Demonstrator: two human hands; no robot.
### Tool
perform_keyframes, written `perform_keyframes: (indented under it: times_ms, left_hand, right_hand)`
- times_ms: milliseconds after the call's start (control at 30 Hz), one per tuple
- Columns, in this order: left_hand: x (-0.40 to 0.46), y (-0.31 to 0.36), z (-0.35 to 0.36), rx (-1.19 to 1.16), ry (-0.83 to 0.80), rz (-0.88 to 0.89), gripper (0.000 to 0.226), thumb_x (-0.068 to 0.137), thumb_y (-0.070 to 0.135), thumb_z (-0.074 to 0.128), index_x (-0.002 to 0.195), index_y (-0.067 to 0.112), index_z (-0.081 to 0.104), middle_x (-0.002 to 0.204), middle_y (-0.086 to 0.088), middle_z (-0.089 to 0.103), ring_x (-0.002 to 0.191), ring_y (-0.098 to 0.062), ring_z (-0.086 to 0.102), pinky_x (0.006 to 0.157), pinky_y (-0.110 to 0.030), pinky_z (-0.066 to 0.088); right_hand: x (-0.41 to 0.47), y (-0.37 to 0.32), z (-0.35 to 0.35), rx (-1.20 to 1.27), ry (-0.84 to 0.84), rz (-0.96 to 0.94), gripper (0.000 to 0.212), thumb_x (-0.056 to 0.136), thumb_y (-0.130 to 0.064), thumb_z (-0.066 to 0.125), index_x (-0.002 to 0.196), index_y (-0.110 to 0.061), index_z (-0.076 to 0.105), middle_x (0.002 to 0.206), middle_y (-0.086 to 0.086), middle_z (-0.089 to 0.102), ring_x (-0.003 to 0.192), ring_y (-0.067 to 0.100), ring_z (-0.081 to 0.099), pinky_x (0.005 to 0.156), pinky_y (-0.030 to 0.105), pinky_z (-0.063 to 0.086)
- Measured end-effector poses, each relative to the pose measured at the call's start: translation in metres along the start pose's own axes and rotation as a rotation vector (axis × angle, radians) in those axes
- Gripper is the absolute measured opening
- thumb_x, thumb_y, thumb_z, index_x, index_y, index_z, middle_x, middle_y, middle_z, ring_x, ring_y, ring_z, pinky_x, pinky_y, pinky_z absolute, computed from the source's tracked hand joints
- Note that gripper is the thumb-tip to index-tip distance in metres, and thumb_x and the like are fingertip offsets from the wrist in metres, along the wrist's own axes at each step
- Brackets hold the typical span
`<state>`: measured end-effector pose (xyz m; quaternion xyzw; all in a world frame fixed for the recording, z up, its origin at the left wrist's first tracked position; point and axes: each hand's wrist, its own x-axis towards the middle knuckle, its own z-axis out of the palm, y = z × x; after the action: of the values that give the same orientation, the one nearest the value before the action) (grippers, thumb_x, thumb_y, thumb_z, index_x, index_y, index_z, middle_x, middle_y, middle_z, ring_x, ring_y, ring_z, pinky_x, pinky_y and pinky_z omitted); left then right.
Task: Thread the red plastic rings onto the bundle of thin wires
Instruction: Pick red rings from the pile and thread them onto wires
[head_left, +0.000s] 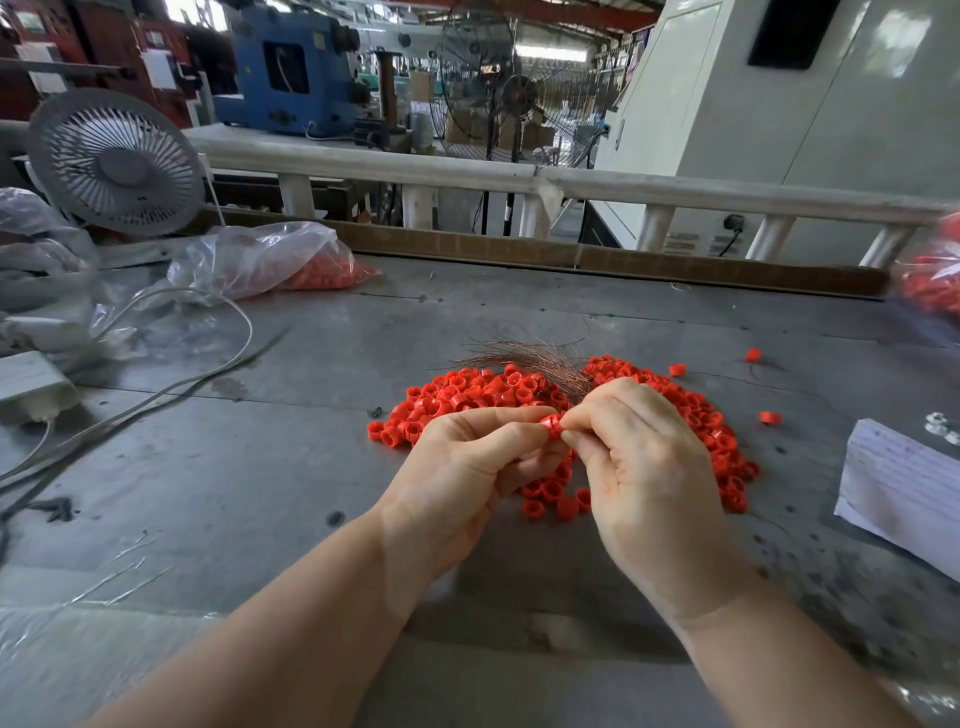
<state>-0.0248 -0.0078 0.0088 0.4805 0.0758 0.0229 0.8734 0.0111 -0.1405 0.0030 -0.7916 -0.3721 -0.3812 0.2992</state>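
A heap of red plastic rings (467, 397) lies on the grey table (260, 467), spreading behind and under both hands. A bundle of thin copper-coloured wires (530, 358) fans out to the far left from behind my right hand. My left hand (462, 467) pinches a red ring (551, 425) between thumb and forefinger. My right hand (644, 467) meets it fingertip to fingertip, gripping the near end of the wire bundle. The wire tips at the ring are hidden by the fingers.
A clear bag of red rings (291, 262) lies at the back left beside a small grey fan (117, 161). White cables (171, 374) cross the left side. A white paper stack (904, 488) sits at the right. Loose rings (770, 417) are scattered right. A cardboard strip (571, 257) lines the far edge.
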Motion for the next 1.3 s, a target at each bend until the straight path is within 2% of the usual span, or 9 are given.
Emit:
perform_keyframes:
  times_ms: [400, 633, 767, 900, 1100, 1300]
  left_hand:
    - [-0.0011, 0.0006, 0.0011, 0.006, 0.006, -0.033, 0.013, 0.083, -0.007, 0.055, 0.084, -0.003, 0.068, 0.064, -0.01, 0.068, 0.051, -0.009, 0.063, 0.056, -0.016, 0.054]
    - [-0.0002, 0.0009, -0.0007, -0.014, -0.006, -0.07, 0.012, 0.085, -0.006, 0.055, 0.087, -0.004, 0.067, 0.067, -0.011, 0.069, 0.055, -0.011, 0.066, 0.055, -0.017, 0.054]
    - [-0.0012, 0.0009, 0.0008, -0.009, -0.001, -0.043, 0.013, 0.084, -0.007, 0.055, 0.081, -0.003, 0.067, 0.064, -0.01, 0.068, 0.053, -0.01, 0.064, 0.055, -0.016, 0.054]
    - [-0.0021, 0.0016, 0.0006, 0.034, 0.003, -0.016, 0.016, 0.083, -0.007, 0.056, 0.076, -0.001, 0.069, 0.064, -0.011, 0.067, 0.053, -0.011, 0.064, 0.057, -0.017, 0.056]
    - [-0.0019, 0.0024, 0.0001, 0.013, -0.009, -0.05, 0.014, 0.085, -0.007, 0.054, 0.081, -0.003, 0.067, 0.063, -0.01, 0.067, 0.053, -0.01, 0.065, 0.054, -0.016, 0.054]
    - [-0.0019, 0.0016, 0.0008, 0.031, 0.003, -0.013, 0.013, 0.084, -0.009, 0.054, 0.083, -0.004, 0.066, 0.064, -0.01, 0.068, 0.052, -0.011, 0.065, 0.054, -0.017, 0.054]
  right_hand:
    - [-0.001, -0.0012, 0.002, 0.008, 0.011, 0.025, 0.008, 0.078, 0.003, 0.061, 0.071, 0.0, 0.062, 0.072, 0.007, 0.057, 0.068, 0.022, 0.055, 0.068, 0.022, 0.042]
    - [-0.0009, -0.0002, 0.0014, 0.023, -0.02, 0.001, 0.008, 0.08, 0.003, 0.059, 0.073, 0.0, 0.062, 0.074, 0.006, 0.057, 0.07, 0.02, 0.054, 0.071, 0.02, 0.042]
    - [-0.0013, 0.0003, 0.002, 0.098, -0.021, 0.064, 0.006, 0.078, 0.002, 0.061, 0.072, 0.0, 0.063, 0.074, 0.005, 0.056, 0.07, 0.019, 0.054, 0.068, 0.022, 0.043]
    - [-0.0009, -0.0001, 0.0027, 0.15, -0.025, 0.114, 0.007, 0.078, 0.001, 0.061, 0.071, -0.002, 0.063, 0.073, 0.002, 0.055, 0.07, 0.016, 0.053, 0.067, 0.018, 0.042]
    - [-0.0009, -0.0007, 0.0013, 0.046, -0.032, 0.03, 0.008, 0.08, 0.002, 0.059, 0.072, 0.0, 0.062, 0.074, 0.005, 0.057, 0.071, 0.019, 0.055, 0.07, 0.022, 0.043]
    - [-0.0005, -0.0004, 0.0016, 0.095, -0.038, 0.079, 0.007, 0.078, 0.001, 0.061, 0.072, -0.001, 0.063, 0.074, 0.004, 0.057, 0.071, 0.018, 0.055, 0.069, 0.022, 0.043]
